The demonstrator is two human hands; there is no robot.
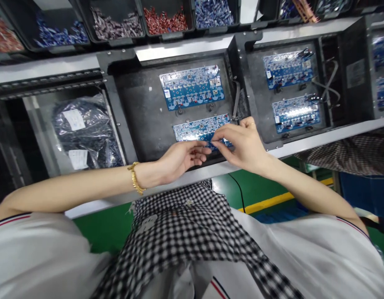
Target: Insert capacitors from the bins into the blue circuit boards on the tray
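Observation:
Two blue circuit boards lie in a dark tray (142,104) in front of me, an upper board (192,87) and a lower board (192,129). Over the front edge of the lower board, my left hand (182,160) is palm up with its fingers loosely curled and apart, holding nothing that shows. Just right of it, my right hand (242,143) pinches thumb and forefinger together above the same board. Whatever sits between those fingertips is too small to make out. Both hands partly cover the lower board.
Bins of small blue (213,14), red (165,21) and grey-brown parts line the back. A second tray with two boards (296,111) stands at the right. Plastic-wrapped bundles (86,128) lie at the left. Checkered cloth (350,153) shows at the right.

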